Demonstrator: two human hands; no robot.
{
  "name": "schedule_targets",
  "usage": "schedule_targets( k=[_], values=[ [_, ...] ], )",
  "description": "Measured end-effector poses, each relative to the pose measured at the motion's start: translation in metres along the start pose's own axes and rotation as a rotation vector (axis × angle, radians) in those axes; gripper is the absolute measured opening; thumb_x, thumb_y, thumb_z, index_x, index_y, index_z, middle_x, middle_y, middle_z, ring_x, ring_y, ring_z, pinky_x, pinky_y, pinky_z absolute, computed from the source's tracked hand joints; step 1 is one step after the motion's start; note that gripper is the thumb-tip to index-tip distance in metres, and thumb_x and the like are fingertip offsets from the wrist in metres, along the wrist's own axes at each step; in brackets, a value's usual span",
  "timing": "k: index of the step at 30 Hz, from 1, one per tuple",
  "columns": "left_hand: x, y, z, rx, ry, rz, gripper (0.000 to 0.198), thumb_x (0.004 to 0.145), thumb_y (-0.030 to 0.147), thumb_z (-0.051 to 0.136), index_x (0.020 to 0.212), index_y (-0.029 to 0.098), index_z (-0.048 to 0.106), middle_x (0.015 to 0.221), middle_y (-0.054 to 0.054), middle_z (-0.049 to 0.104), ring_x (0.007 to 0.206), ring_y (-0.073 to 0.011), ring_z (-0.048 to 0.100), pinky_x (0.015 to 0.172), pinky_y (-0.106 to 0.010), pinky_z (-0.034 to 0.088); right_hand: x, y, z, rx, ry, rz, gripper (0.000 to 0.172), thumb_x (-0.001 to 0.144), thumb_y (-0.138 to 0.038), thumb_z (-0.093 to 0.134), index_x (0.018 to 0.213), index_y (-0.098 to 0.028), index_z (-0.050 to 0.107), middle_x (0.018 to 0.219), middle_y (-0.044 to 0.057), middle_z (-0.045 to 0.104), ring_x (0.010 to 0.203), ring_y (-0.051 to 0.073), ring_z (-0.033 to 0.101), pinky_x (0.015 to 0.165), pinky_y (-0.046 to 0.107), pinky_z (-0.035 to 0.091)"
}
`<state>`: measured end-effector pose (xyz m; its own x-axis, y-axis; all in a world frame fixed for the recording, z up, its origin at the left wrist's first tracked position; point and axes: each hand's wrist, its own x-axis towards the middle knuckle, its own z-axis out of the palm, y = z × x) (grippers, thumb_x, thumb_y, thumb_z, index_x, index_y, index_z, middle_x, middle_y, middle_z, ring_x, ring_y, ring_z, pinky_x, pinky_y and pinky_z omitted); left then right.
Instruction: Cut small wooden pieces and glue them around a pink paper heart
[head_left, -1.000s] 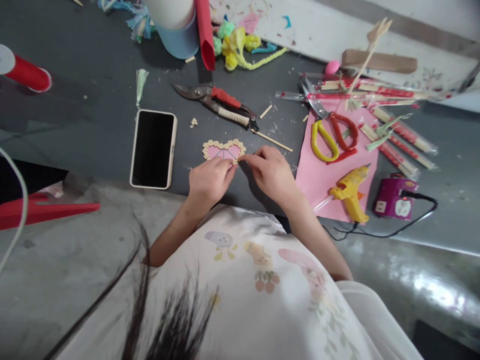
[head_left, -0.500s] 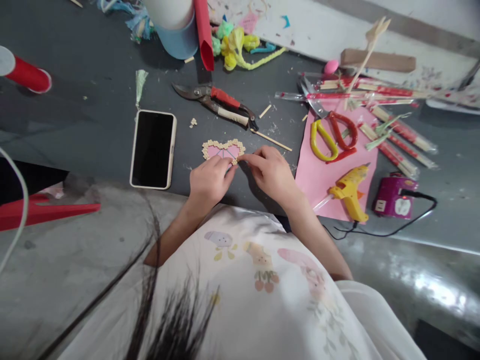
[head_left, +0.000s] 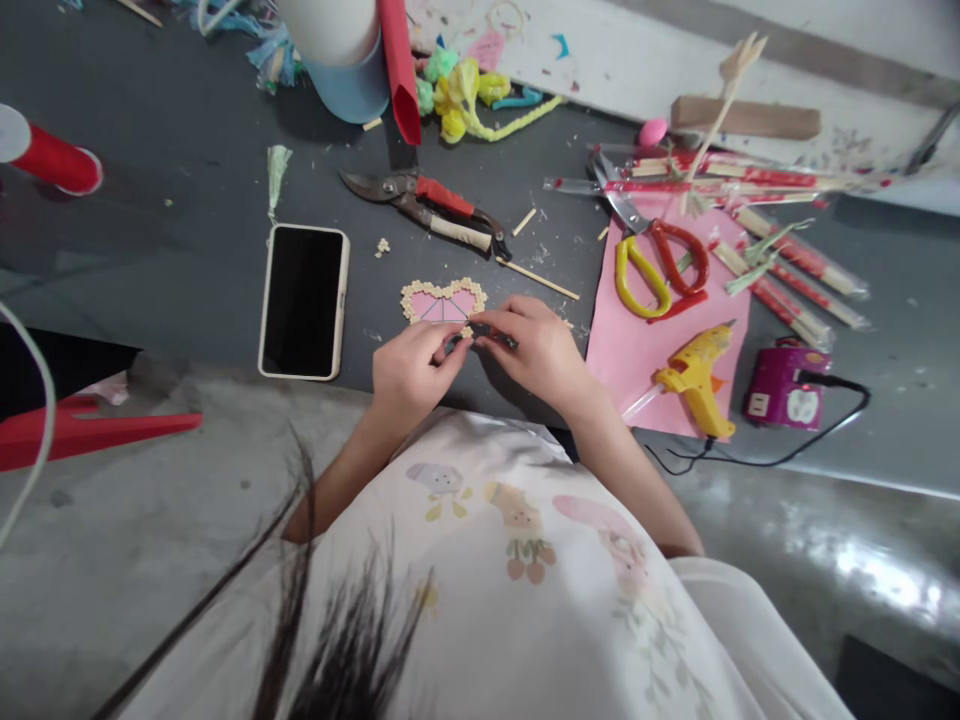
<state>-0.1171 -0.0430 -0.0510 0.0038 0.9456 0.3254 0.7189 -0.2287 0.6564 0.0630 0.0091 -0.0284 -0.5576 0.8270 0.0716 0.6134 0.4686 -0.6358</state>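
A pink heart [head_left: 454,306] edged with small pale cluster pieces lies at the front of the dark table, with dark lines across its face. Its lower part is hidden by my fingers. My left hand [head_left: 412,362] is closed at the heart's lower edge, thumb and forefinger together beside a small pale cluster [head_left: 466,332]. From the right, my right hand [head_left: 544,352] is closed in a pinch, its fingertips touching the heart's right border and this same cluster. Whether the cluster is fixed to the heart, I cannot tell.
Left of the hands lies a phone [head_left: 304,300]. Behind are pruning shears [head_left: 431,208], small loose pieces [head_left: 382,247] and a thin stick [head_left: 536,278]. At the right, scissors [head_left: 660,265] and a yellow glue gun [head_left: 697,375] rest on pink paper [head_left: 611,350], beside a purple power box [head_left: 787,388].
My left fingers have slid down off the heart's face, so more pink shows. My right thumb has moved toward the left fingertips, and the small cluster now shows between the hands.
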Motion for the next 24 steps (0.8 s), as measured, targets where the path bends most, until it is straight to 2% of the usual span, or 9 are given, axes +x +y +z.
schedule_targets(
  k=[6, 12, 19, 24],
  values=[
    [-0.003, 0.006, -0.001, -0.16, 0.033, -0.085, 0.015, 0.087, 0.03, 0.068, 0.094, 0.018, 0.074, 0.064, 0.003, 0.06, 0.059, -0.0076, 0.053, 0.058, -0.019, 0.043, 0.002, -0.003, 0.003, 0.188, -0.038, 0.017, 0.019, 0.087, -0.017, 0.059, 0.099, -0.018, 0.074, 0.085, 0.005, 0.064, 0.08, 0.018, 0.059, 0.074, 0.03, 0.045],
    [-0.003, 0.009, 0.0, -0.259, 0.115, -0.177, 0.014, 0.083, 0.029, 0.072, 0.092, 0.02, 0.075, 0.062, 0.004, 0.06, 0.053, -0.0056, 0.047, 0.051, -0.018, 0.04, 0.003, -0.004, 0.005, 0.397, -0.009, 0.089, 0.009, 0.085, -0.022, 0.063, 0.079, -0.018, 0.069, 0.075, 0.0, 0.061, 0.067, 0.012, 0.052, 0.063, 0.025, 0.04],
    [0.002, 0.003, -0.004, -0.274, 0.156, -0.246, 0.013, 0.081, 0.028, 0.072, 0.091, 0.021, 0.074, 0.063, 0.004, 0.059, 0.053, -0.0052, 0.047, 0.05, -0.018, 0.039, -0.006, 0.002, -0.006, 0.309, 0.037, 0.188, 0.009, 0.082, -0.02, 0.066, 0.074, -0.019, 0.07, 0.074, 0.001, 0.067, 0.066, 0.013, 0.055, 0.063, 0.027, 0.041],
    [0.001, -0.005, -0.008, -0.224, 0.192, -0.234, 0.011, 0.08, 0.025, 0.071, 0.09, 0.02, 0.073, 0.06, 0.005, 0.055, 0.051, -0.005, 0.044, 0.047, -0.017, 0.037, -0.018, 0.015, -0.021, 0.197, 0.115, 0.283, 0.01, 0.082, -0.021, 0.066, 0.074, -0.02, 0.072, 0.075, 0.002, 0.069, 0.069, 0.015, 0.059, 0.064, 0.029, 0.044]
  ],
)
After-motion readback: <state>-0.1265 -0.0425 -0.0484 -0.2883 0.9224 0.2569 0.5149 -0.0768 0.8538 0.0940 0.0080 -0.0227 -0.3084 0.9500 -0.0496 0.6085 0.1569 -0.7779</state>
